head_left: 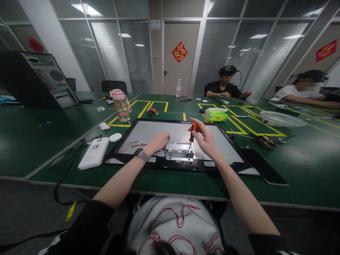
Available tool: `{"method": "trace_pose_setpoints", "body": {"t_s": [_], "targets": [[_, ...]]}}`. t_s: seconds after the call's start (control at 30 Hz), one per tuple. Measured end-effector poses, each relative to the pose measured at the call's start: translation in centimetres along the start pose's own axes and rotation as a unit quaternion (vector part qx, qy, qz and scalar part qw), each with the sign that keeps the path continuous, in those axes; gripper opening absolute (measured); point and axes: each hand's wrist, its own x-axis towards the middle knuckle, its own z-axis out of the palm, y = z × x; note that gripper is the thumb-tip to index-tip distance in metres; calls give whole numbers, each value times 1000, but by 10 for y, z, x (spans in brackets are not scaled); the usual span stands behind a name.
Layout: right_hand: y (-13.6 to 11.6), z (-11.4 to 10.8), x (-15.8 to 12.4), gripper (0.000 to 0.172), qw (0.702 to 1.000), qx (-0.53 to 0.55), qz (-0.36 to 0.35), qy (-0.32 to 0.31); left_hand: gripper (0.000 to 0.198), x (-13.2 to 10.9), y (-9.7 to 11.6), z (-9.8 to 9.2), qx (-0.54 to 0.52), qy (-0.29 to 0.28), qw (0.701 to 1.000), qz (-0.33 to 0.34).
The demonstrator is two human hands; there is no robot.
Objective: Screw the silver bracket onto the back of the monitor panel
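Note:
A flat monitor panel (148, 132) lies face down on the green table in front of me, its silver back up. A small metal bracket box (179, 150) sits near the panel's front edge. My left hand (158, 141), with a watch on the wrist, rests closed on the panel just left of the bracket. My right hand (204, 140) pinches a small red-handled screwdriver (193, 129) upright, its tip down at the bracket's right side. Thin wires (131, 144) run across the panel to the left of my left hand.
A white power bank (94, 153), a white case (115, 137) and black cables lie left of the panel. A pink-lidded bottle (120, 105), a green tissue pack (215, 114), a white fan grille (281, 119) and a computer tower (39, 79) stand farther off. Two people sit across the table.

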Motion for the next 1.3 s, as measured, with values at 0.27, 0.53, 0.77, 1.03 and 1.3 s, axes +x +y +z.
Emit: {"method": "trace_pose_setpoints", "body": {"t_s": [0.27, 0.53, 0.77, 1.03, 1.3], "targets": [[-1, 4, 1, 41, 989, 27, 34, 143, 31, 0, 3, -2, 2, -7, 1000, -7], [-2, 22, -2, 36, 982, 150, 68, 89, 30, 0, 3, -1, 3, -1, 1000, -7], [-2, 31, -7, 36, 983, 162, 81, 41, 30, 0, 6, -4, 1, -2, 1000, -7], [-5, 30, -7, 34, 984, 151, 80, 45, 31, -1, 7, -6, 3, -5, 1000, -12], [-3, 30, -8, 35, 986, 144, 69, 36, 31, 0, 5, -3, 4, -6, 1000, -9]]}}
